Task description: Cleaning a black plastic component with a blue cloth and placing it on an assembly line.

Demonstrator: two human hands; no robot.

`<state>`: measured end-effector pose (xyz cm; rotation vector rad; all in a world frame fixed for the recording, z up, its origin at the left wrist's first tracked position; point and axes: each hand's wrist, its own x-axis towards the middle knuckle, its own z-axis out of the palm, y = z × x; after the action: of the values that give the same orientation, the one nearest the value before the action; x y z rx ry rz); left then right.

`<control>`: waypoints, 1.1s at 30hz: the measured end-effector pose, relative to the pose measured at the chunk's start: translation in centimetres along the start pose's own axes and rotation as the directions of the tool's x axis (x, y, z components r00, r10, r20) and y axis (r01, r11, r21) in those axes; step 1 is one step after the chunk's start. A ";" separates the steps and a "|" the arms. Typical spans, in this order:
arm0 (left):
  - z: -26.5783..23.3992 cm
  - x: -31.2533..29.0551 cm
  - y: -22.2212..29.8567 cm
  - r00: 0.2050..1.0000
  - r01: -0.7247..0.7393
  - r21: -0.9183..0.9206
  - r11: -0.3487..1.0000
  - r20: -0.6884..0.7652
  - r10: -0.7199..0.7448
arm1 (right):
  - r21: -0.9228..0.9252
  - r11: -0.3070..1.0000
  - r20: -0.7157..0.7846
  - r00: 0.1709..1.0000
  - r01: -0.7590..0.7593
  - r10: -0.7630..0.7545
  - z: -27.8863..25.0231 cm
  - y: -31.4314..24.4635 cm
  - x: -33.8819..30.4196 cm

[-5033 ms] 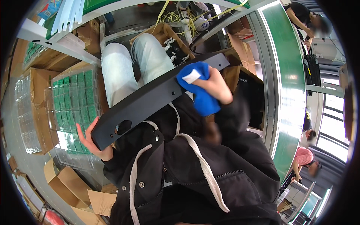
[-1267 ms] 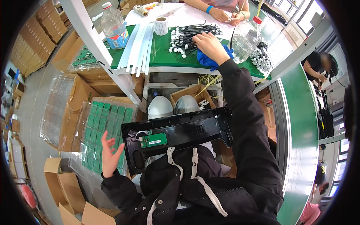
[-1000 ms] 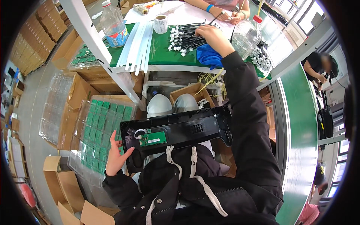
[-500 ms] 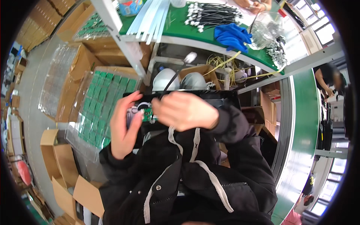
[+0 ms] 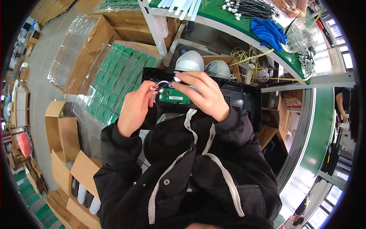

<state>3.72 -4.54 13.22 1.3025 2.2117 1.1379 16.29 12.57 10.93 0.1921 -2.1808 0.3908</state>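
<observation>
A green circuit board (image 5: 178, 95) with a white label sits in a black plastic housing (image 5: 249, 101) in front of my body. My left hand (image 5: 135, 107) is at the board's left side, thumb and fingers pinched on a thin cable (image 5: 155, 89) with a white end. Over the board's right part reaches my right hand (image 5: 206, 95). Its thumb and forefinger close on a white connector (image 5: 177, 79) just above the board. A white wire loop (image 5: 164, 82) shows between the hands. The right fingers cover part of the board.
Left of the housing, clear trays hold rows of green boards (image 5: 114, 76). Open cardboard boxes (image 5: 61, 129) stand lower left. On the green bench (image 5: 238, 24) ahead lie black cables (image 5: 251, 8) and a blue cloth (image 5: 268, 32). Below it are white domes (image 5: 189, 61). Another person's hands (image 5: 291, 9) work beyond.
My right hand has drawn the cable's white connector down from above the housing to the board. My left fingers have closed to a pinch. The view has shifted, and more of the board shows.
</observation>
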 end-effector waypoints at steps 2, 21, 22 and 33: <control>0.0 -0.1 -0.9 0.983 0.084 0.056 0.995 0.159 -0.092 | 0.093 0.995 0.127 0.992 -0.028 0.016 1.4 0.5 -0.9; 3.4 0.9 -6.9 0.942 -0.322 0.821 0.471 0.228 0.247 | 0.466 0.802 0.294 0.920 -0.374 0.259 14.0 -0.2 -8.5; 3.5 0.9 -7.0 0.939 -0.329 0.827 0.455 0.238 0.247 | 0.451 0.815 0.290 0.924 -0.363 0.251 14.2 -0.2 -8.5; 4.9 1.0 -7.7 0.908 -0.391 0.849 0.356 0.295 0.297 | 0.408 0.847 0.311 0.924 -0.341 0.222 14.9 0.5 -8.5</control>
<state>1.79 -3.43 4.29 2.2490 2.6052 -0.2339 10.02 7.86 -4.33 0.1823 -2.3411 1.1095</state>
